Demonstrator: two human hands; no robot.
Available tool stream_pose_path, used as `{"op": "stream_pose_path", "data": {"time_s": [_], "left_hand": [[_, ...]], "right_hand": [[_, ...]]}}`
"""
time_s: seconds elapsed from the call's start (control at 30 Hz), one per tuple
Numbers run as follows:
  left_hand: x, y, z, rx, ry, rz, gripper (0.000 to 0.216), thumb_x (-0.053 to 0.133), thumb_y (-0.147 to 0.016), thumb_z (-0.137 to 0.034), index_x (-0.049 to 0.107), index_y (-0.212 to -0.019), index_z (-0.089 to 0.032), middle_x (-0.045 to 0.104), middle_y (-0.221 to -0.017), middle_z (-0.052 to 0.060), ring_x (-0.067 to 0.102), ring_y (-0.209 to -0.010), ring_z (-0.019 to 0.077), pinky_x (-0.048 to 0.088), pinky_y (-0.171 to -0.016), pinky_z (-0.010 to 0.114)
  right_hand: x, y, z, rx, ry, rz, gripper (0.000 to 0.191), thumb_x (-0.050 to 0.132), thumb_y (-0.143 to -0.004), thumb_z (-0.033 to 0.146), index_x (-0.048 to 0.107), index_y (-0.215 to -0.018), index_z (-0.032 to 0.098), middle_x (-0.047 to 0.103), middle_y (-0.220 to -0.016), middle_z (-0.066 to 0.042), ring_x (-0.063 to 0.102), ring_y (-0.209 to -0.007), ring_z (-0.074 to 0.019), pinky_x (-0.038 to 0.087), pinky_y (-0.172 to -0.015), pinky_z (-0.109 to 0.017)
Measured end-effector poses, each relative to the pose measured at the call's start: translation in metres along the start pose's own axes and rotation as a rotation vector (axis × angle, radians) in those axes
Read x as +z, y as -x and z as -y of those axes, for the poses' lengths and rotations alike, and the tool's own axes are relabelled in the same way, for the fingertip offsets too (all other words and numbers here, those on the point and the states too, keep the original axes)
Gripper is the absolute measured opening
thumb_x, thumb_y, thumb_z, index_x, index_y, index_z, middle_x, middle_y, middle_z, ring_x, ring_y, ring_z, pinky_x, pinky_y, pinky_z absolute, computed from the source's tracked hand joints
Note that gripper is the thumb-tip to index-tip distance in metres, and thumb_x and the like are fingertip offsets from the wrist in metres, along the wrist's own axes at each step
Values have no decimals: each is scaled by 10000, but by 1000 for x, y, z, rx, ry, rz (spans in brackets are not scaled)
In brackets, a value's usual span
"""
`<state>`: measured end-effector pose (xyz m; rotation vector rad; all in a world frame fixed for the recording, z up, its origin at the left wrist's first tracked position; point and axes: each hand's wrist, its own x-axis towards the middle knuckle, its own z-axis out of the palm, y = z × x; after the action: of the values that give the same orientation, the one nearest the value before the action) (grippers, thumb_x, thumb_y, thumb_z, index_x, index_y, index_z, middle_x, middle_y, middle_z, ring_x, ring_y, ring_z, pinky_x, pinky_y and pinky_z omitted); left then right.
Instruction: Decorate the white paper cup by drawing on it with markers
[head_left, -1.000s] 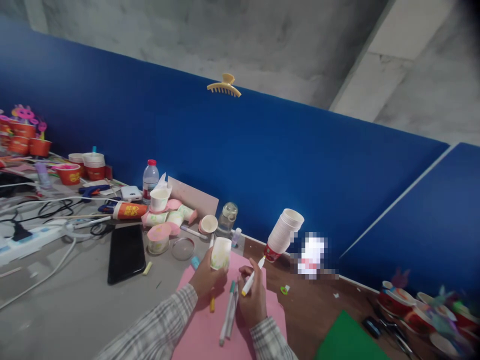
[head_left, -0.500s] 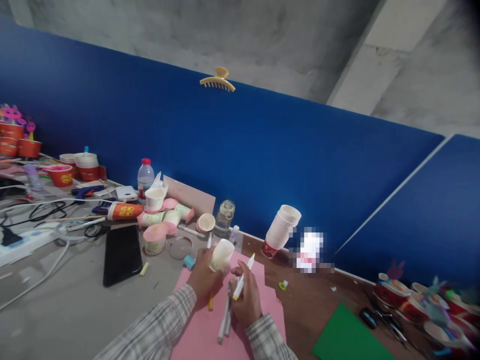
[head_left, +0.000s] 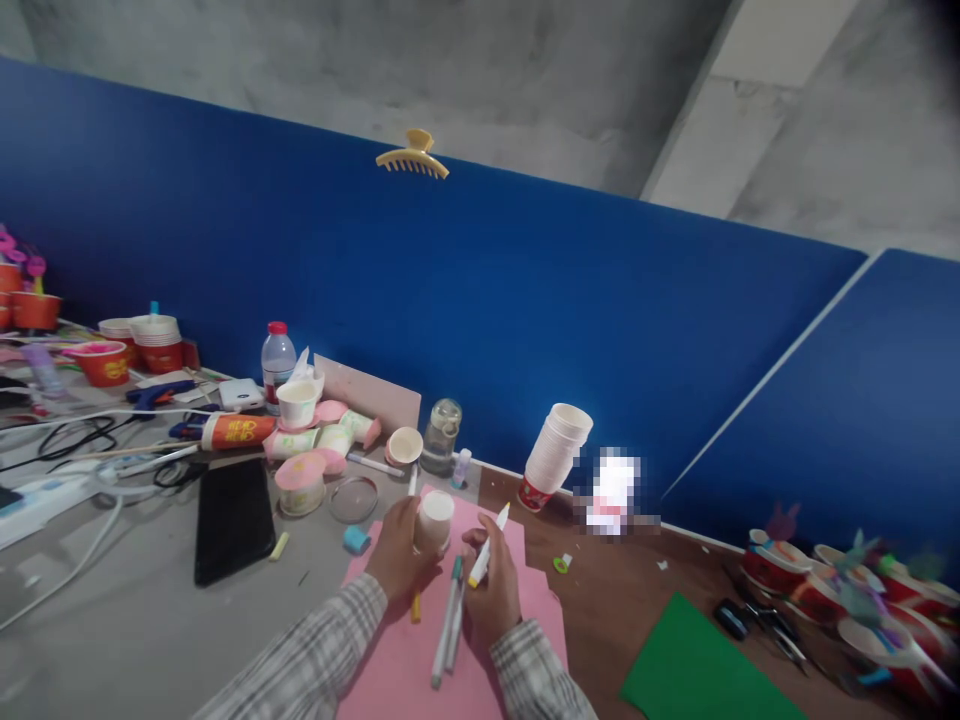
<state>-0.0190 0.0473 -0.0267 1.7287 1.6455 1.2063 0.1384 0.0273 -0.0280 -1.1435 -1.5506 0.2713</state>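
Observation:
My left hand (head_left: 401,548) is closed around a small white paper cup (head_left: 436,515), its base turned upward. In my right hand (head_left: 491,590) is a white marker pen (head_left: 490,548) with a yellow tip, uncapped and slanting up and away. Both hands are over stacked pink paper (head_left: 390,670). Between them, two grey-white markers (head_left: 448,632) lie on the paper beside a yellow pen cap (head_left: 416,607). A blue cap-like piece (head_left: 356,540) rests just left of my left hand.
A black phone (head_left: 235,520), pink-and-white paper cups (head_left: 300,480) and a glass jar (head_left: 442,437) stand to the left and back. A leaning cup stack (head_left: 556,455) is behind right. Green paper (head_left: 705,665) and scissors (head_left: 780,630) lie at the right.
My left hand has turned the cup, so its base now faces more upward. The marker stays in my right hand. The whole view has shifted slightly.

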Motion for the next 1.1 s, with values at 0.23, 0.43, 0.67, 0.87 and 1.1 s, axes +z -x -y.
{"op": "stream_pose_path", "data": {"time_s": [0.23, 0.43, 0.67, 0.87, 1.1], "left_hand": [[-37, 1, -26, 190, 25, -128, 298, 516, -632, -169, 541, -926, -212, 555, -926, 96, 491, -938, 305, 370, -854, 414], [-51, 28, -43, 203, -137, 506, 114, 552, -619, -224, 640, -675, -269, 576, -816, 63, 504, -560, 255, 375, -572, 406], [-27, 35, -32, 190, -122, 554, 77, 562, -600, -269, 593, -536, -239, 545, -666, 69, 468, -480, 244, 338, -498, 396], [-31, 29, -31, 52, 166, 570, 72, 534, -653, -258, 576, -704, -229, 578, -608, 7, 486, -552, 209, 354, -528, 336], [-22, 15, -23, -254, 734, 472, 181, 595, -601, -337, 557, -647, -166, 447, -434, -35, 392, -397, 135, 317, -422, 289]], "right_hand": [[-1, -2, -3, 48, -95, -44, 465, 544, -678, 143, 498, -1125, 260, 675, -717, 4, 631, -681, -223, 506, -671, -369], [-1, -1, -2, 90, -110, -43, 398, 522, -694, 161, 513, -1078, 267, 676, -733, 9, 632, -709, -231, 498, -679, -372], [-3, -2, 8, 136, -105, -37, 381, 525, -683, 161, 538, -1054, 249, 667, -734, 1, 628, -681, -218, 503, -651, -349], [-11, -3, 18, 120, -355, -82, 291, 505, -724, 251, 549, -1012, 264, 669, -683, 14, 625, -601, -201, 505, -575, -328], [-18, -21, 37, 467, -804, -280, 413, 374, -755, 515, 659, -772, 217, 538, -392, 61, 490, -351, -136, 404, -377, -231]]}}
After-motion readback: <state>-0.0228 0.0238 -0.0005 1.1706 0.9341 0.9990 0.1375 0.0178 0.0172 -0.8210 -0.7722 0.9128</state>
